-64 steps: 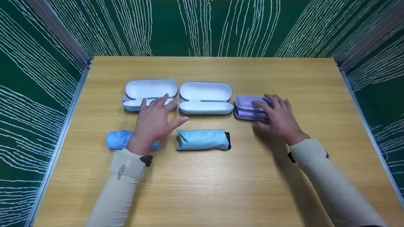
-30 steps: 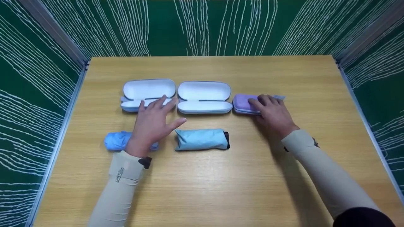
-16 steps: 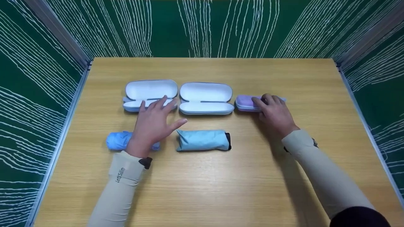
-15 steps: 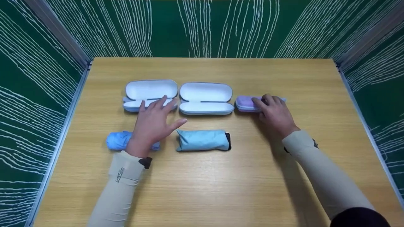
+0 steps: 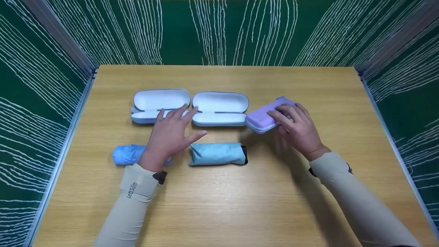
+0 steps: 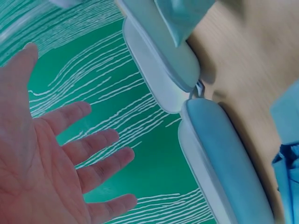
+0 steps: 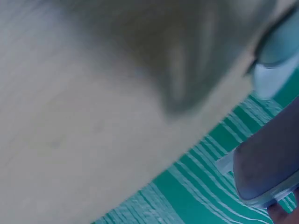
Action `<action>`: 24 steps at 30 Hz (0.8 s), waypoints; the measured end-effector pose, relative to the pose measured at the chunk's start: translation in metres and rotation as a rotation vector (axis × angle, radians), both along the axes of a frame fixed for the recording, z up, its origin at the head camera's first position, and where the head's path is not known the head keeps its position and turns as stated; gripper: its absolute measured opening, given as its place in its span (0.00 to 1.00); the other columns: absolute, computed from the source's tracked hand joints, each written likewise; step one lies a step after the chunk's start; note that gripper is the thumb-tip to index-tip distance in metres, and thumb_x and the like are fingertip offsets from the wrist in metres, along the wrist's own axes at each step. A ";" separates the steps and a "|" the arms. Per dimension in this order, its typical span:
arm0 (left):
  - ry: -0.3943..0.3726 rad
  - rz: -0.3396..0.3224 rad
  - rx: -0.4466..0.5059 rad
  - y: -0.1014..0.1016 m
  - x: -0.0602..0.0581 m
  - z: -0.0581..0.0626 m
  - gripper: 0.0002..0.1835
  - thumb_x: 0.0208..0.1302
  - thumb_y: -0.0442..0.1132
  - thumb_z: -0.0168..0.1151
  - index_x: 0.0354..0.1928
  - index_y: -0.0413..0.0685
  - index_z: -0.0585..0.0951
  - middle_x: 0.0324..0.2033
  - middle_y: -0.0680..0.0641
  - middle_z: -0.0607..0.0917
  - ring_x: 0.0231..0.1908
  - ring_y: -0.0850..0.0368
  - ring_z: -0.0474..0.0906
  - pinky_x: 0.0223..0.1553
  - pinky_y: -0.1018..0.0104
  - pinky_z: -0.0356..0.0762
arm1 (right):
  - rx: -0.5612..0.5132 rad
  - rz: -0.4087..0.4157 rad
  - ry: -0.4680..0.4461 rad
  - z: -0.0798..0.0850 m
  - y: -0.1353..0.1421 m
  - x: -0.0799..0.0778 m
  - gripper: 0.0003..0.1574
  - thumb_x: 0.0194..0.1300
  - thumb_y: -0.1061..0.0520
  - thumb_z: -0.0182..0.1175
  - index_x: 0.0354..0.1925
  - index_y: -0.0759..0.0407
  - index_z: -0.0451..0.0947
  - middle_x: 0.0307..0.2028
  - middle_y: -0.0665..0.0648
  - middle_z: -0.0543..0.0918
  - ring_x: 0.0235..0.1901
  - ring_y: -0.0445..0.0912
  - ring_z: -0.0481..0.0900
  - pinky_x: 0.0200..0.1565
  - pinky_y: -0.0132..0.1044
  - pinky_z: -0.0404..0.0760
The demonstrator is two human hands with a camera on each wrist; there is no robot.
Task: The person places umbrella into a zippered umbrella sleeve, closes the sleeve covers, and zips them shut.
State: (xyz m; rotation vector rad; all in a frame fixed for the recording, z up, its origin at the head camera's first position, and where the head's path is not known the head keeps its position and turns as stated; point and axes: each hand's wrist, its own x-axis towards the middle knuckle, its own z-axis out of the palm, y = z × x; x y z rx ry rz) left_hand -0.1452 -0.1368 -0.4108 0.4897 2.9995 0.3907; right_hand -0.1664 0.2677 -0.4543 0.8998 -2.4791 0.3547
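Observation:
My right hand (image 5: 298,130) grips a purple zip-style case (image 5: 262,116) with its lid closed. The case is tilted, its near left corner angled toward me and close to the middle case. In the right wrist view the case (image 7: 268,158) appears dark, with fingers at its lower edge. My left hand (image 5: 171,137) is spread with straight fingers over the front of the left open case (image 5: 161,99), which has a white lining and light blue shell. In the left wrist view the left palm (image 6: 51,172) holds nothing. Beside it stands a matching open case (image 5: 220,102).
A blue rolled cloth bundle (image 5: 127,155) lies partly under my left wrist. To its right is a light teal bundle with a black end (image 5: 216,153), like a folded umbrella. Green walls with white lines (image 5: 187,32) border the wooden table (image 5: 219,202).
The purple case's lid, raised at first with a purple roll inside, has been closed. My right hand has since lifted and turned the case toward me. The left hand has barely moved.

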 end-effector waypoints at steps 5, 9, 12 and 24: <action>0.052 -0.066 0.024 0.003 0.002 0.005 0.51 0.62 0.81 0.50 0.81 0.65 0.59 0.77 0.46 0.63 0.74 0.42 0.62 0.75 0.36 0.45 | -0.087 0.071 0.024 0.016 -0.014 0.010 0.45 0.54 0.66 0.79 0.67 0.45 0.77 0.62 0.62 0.78 0.66 0.59 0.73 0.70 0.63 0.63; 0.089 -0.118 0.052 0.005 0.004 0.010 0.51 0.61 0.78 0.56 0.81 0.66 0.58 0.77 0.46 0.63 0.75 0.44 0.60 0.76 0.38 0.44 | -0.164 0.139 0.060 0.027 -0.024 0.016 0.44 0.51 0.68 0.80 0.64 0.46 0.80 0.61 0.62 0.79 0.64 0.60 0.75 0.69 0.64 0.63; 0.119 -0.142 0.067 0.006 0.005 0.012 0.50 0.61 0.74 0.62 0.81 0.65 0.59 0.77 0.46 0.63 0.75 0.44 0.60 0.76 0.39 0.44 | -0.204 0.191 0.105 0.035 -0.030 0.021 0.42 0.50 0.68 0.80 0.62 0.48 0.81 0.61 0.60 0.81 0.64 0.61 0.75 0.69 0.65 0.62; 0.448 -0.311 0.229 0.017 0.008 0.014 0.44 0.59 0.63 0.73 0.75 0.58 0.70 0.71 0.49 0.73 0.71 0.50 0.66 0.74 0.42 0.55 | -0.339 0.318 0.161 0.051 -0.053 0.033 0.18 0.72 0.52 0.64 0.58 0.54 0.83 0.59 0.63 0.82 0.61 0.61 0.79 0.67 0.62 0.69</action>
